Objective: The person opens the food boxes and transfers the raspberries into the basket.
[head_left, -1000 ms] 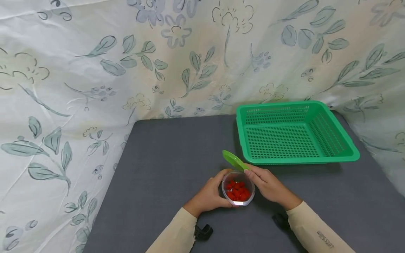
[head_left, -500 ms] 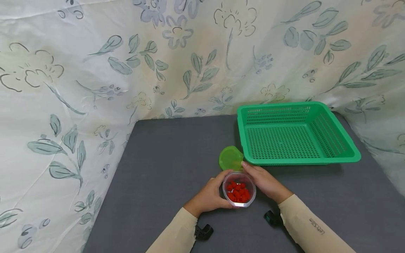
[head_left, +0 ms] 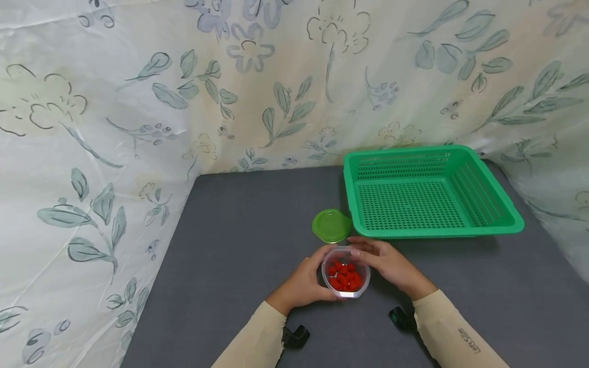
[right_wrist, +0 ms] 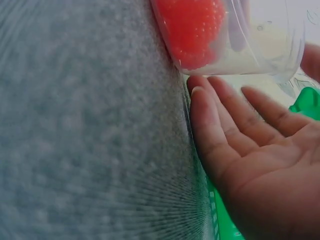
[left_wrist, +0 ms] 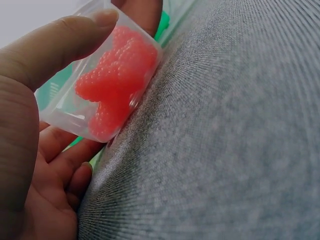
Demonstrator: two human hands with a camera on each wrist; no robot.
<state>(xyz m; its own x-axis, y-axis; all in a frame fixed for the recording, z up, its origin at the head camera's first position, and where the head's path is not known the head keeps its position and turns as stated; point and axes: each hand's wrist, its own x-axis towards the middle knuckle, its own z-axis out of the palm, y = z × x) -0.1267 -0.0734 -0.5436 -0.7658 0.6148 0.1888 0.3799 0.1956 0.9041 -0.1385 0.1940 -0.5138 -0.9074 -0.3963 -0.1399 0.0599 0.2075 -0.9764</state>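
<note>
My left hand (head_left: 306, 280) grips a clear plastic cup (head_left: 366, 283) from its left side, the thumb along the near side and the fingers behind. Inside the cup lie several red, bumpy, raspberry-like pieces (left_wrist: 120, 70). At the cup's right side is my right hand (head_left: 391, 263), its thumb overlapping the rim in the head view. The right wrist view shows that hand's fingers (right_wrist: 252, 120) stretched out and slightly bent beside the cup, with nothing held. A green round lid (head_left: 331, 226) rests flat on the cloth just behind the cup.
A green perforated basket (head_left: 437, 233) stands at the back right, its left front corner close to the lid. Dark grey cloth (head_left: 244, 230) covers the table. A floral curtain (head_left: 257, 102) hangs along the back and left side.
My right hand has lowered the green lid onto the cloth, let it go, and come back to the cup's right side. The left hand has kept its hold on the cup.
</note>
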